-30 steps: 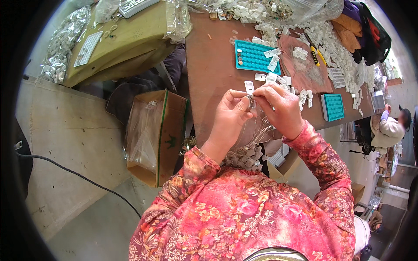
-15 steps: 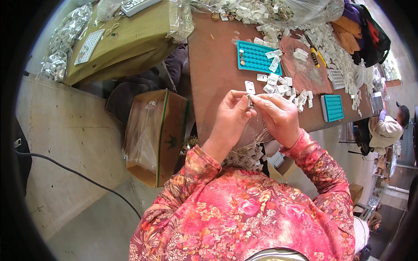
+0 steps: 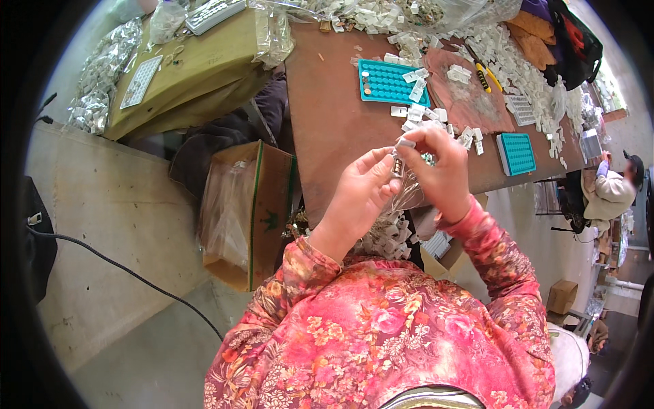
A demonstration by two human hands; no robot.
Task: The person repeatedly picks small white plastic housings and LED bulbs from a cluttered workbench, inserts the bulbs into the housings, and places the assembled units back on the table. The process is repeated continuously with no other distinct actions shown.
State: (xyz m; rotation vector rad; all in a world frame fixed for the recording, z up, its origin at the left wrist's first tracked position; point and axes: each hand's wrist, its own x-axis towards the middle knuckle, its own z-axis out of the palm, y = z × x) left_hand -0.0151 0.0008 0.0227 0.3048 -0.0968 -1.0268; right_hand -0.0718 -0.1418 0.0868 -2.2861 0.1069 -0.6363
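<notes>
Both my hands meet over the near edge of the brown table. My left hand (image 3: pixel 360 189) pinches a small metallic piece with dark spots (image 3: pixel 397 167), perhaps an earring or clip; its exact kind is too small to tell. In my right hand (image 3: pixel 444 167), the thumb and fingers close on a small white card (image 3: pixel 407 142) just above that piece. Thin pale strands (image 3: pixel 411 194) hang below the hands. Just beyond them lies a heap of small white plastic cards (image 3: pixel 417 117), partly hidden by my right hand.
A teal dimpled tray (image 3: pixel 388 85) holds a few small round pieces; another teal tray (image 3: pixel 518 154) stands at the right. Yellow-handled pliers (image 3: pixel 484 78) rest by a pink cloth (image 3: pixel 470 102). An open cardboard box (image 3: pixel 267 218) sits lower left. A co-worker (image 3: pixel 603 187) is far right.
My right hand has risen and turned, now pinching the white card above the metallic piece. The left hand keeps its hold. The whole view has shifted slightly.
</notes>
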